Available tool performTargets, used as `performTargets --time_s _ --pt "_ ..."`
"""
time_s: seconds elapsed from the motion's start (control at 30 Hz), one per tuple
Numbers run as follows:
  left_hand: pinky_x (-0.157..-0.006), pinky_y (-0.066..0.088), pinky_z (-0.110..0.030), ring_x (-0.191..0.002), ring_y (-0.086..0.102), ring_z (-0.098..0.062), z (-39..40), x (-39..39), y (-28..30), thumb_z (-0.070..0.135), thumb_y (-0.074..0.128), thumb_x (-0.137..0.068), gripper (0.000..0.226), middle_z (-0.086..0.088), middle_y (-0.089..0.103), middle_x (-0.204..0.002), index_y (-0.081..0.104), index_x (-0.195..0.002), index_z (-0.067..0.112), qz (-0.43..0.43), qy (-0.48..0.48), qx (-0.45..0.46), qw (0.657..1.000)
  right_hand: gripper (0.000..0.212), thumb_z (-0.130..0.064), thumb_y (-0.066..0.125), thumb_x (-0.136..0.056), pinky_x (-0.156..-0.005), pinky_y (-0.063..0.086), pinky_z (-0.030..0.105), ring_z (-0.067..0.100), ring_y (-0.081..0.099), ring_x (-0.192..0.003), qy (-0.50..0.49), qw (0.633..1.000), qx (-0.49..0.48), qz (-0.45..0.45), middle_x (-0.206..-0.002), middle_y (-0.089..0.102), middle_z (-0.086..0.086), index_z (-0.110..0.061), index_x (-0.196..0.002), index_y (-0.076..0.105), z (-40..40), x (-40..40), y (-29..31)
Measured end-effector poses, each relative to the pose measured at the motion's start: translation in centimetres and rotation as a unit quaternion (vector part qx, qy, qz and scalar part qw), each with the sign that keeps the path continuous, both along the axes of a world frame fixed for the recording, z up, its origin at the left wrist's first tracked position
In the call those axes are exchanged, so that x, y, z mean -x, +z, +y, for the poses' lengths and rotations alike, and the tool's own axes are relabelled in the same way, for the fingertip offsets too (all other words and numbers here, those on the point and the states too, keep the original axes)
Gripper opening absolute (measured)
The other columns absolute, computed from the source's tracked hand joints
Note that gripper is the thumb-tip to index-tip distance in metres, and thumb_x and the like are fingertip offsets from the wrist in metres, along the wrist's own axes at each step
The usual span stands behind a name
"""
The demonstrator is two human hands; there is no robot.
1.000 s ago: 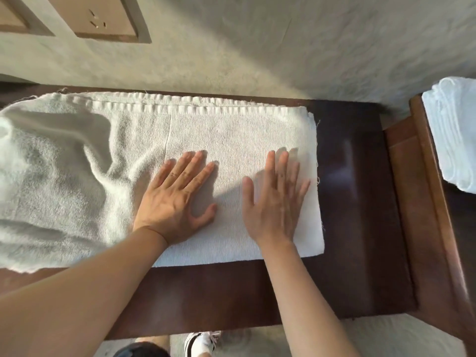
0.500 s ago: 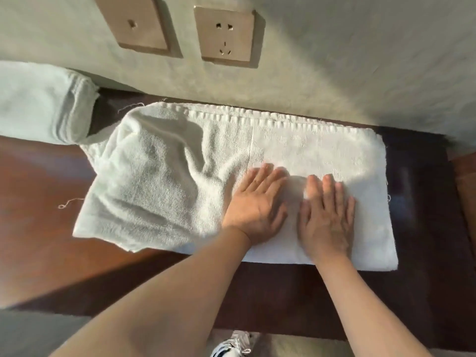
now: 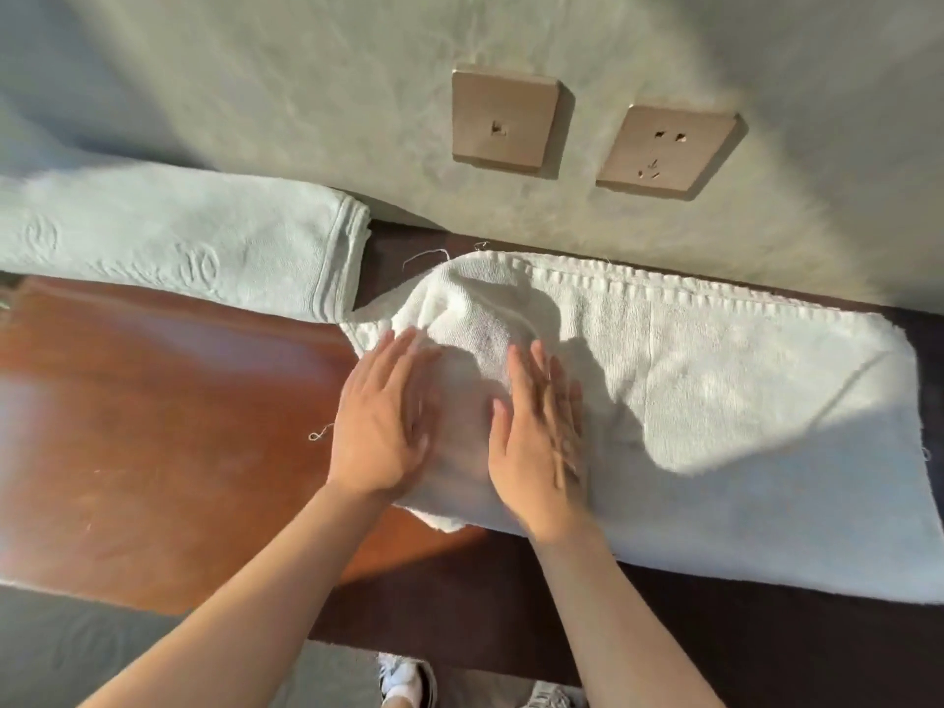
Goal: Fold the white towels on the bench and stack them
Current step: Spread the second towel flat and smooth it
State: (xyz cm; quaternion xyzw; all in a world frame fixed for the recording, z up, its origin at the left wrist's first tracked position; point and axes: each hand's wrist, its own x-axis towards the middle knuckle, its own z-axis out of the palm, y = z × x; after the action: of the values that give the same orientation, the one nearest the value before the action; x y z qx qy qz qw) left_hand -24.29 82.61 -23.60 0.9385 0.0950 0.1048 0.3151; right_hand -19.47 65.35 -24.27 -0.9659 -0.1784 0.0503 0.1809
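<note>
Fingers straight, left hand (image 3: pixel 380 426) and right hand (image 3: pixel 536 442) flatten the towel's (image 3: pixel 715 401) rumpled left end at mid-frame, gripping nothing; its folding looks barely begun, stacking remains.

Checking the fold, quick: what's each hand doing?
Left hand: open, flat on the towel.
Right hand: open, flat on the towel, blurred.

Nubby white terry-cloth towel (image 3: pixel 715 401) on a glossy, polished reddish wood tabletop (image 3: pixel 153 426); matt rough plaster wall (image 3: pixel 255 69) with smooth bronze-coloured socket plates (image 3: pixel 503 121).

Sunlit plaster wall (image 3: pixel 255 69), two wall sockets (image 3: pixel 504 120)
</note>
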Motion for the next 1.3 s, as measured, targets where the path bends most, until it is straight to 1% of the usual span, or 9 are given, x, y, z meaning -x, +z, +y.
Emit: performTargets --time_s 0.13,0.4,0.63,0.77,0.87,0.97,1.13,1.23,1.3 --pt "-0.125 0.021 -0.045 -0.154 0.024 -0.027 2.6 0.8 -1.9 0.034 0.038 -0.104 0.058 -0.013 0.035 -0.161 0.04 -0.152 0.001 0.072 0.016 0.044 0.996 0.062 -0.042 0.026 -0.103 -0.124 0.02 0.053 0.031 0.023 -0.153 -0.003 0.999 0.023 -0.029 -0.162 0.033 0.012 -0.015 -0.158 0.031 -1.0 -0.4 -2.0" --pt "-0.127 -0.008 -0.043 -0.154 -0.017 -0.01 2.5 -0.6 -3.7 0.069 0.006 -0.1 0.076 0.011 -0.015 -0.168 -0.008 -0.162 0.028 0.193 -0.011 -0.114 0.975 0.069 -0.051 0.009 -0.104 -0.125 0.017 0.051 0.023 0.013 -0.156 -0.055 0.995 0.065 -0.046 -0.167 0.021 0.007 -0.013 -0.16 0.025 -4.9 0.3 -2.8" --pt "-0.125 -0.011 -0.046 -0.154 0.02 -0.023 4.9 -7.4 -4.1 0.076 0.0 -0.087 0.083 0.019 -0.028 -0.162 -0.021 -0.157 0.037 0.229 -0.062 -0.178 0.955 0.061 -0.041 0.023 -0.105 -0.12 0.028 0.052 0.028 0.028 -0.152 -0.06 0.992 0.065 -0.092 -0.162 0.032 0.012 -0.008 -0.154 0.037 -5.4 0.3 -2.9" --pt "-0.127 -0.001 -0.049 -0.156 0.011 -0.029 4.9 -8.6 -3.4 0.07 0.013 -0.092 0.077 0.009 -0.028 -0.164 -0.018 -0.157 0.042 0.223 -0.081 -0.149 0.96 0.061 -0.039 0.025 -0.103 -0.119 0.03 0.054 0.03 0.031 -0.151 -0.067 0.99 0.071 -0.1 -0.161 0.034 0.012 -0.007 -0.153 0.039 -5.4 0.1 -3.1" --pt "-0.118 0.028 -0.046 -0.146 0.035 -0.034 2.3 -5.1 -2.2 0.047 0.048 -0.101 0.074 -0.01 0.022 -0.167 0.017 -0.162 0.019 0.133 0.0 -0.053 0.99 0.063 -0.042 0.021 -0.103 -0.121 0.025 0.053 0.028 0.025 -0.153 -0.071 0.992 0.06 -0.089 -0.164 0.03 0.011 -0.008 -0.155 0.036 -5.5 0.0 -3.1" --pt "-0.099 0.046 -0.04 -0.111 0.059 -0.029 -1.0 -0.7 -1.5 0.028 0.062 -0.096 0.051 -0.008 0.061 -0.128 0.051 -0.14 0.005 0.073 0.057 0.075 0.993 0.063 -0.038 0.031 -0.099 -0.122 0.023 0.054 0.028 0.024 -0.153 -0.08 0.992 0.033 -0.089 -0.163 0.031 0.011 -0.007 -0.154 0.037 -5.3 0.0 -3.1" --pt "-0.075 0.058 -0.023 -0.088 0.069 0.0 -5.9 0.9 0.5 0.043 0.084 -0.079 0.06 0.015 0.064 -0.112 0.049 -0.127 0.03 0.184 0.158 0.446 0.862 0.056 -0.03 0.019 -0.104 -0.122 0.023 0.054 0.031 0.024 -0.153 -0.056 0.994 0.051 -0.078 -0.163 0.029 0.011 -0.013 -0.157 0.028 -5.6 -0.2 -2.6" --pt "-0.069 0.052 -0.016 -0.072 0.067 0.0 -8.2 0.0 1.4 0.062 0.087 -0.059 0.065 0.014 0.066 -0.09 0.057 -0.101 0.021 0.202 0.252 0.434 0.841 0.051 -0.023 0.01 -0.112 -0.113 0.04 0.056 0.038 0.041 -0.143 -0.061 0.986 0.072 -0.137 -0.155 0.042 0.018 -0.005 -0.151 0.038 -5.8 -0.3 -2.8" --pt "-0.061 0.05 -0.033 -0.056 0.052 -0.007 -9.4 -0.5 1.8 0.063 0.088 -0.062 0.064 0.01 0.058 -0.069 0.06 -0.085 0.009 0.228 0.276 0.456 0.815 0.044 -0.02 0.03 -0.11 -0.113 0.041 0.054 0.036 0.04 -0.144 -0.05 0.982 0.106 -0.145 -0.156 0.04 0.017 -0.005 -0.152 0.036 -6.0 -0.4 -3.2"
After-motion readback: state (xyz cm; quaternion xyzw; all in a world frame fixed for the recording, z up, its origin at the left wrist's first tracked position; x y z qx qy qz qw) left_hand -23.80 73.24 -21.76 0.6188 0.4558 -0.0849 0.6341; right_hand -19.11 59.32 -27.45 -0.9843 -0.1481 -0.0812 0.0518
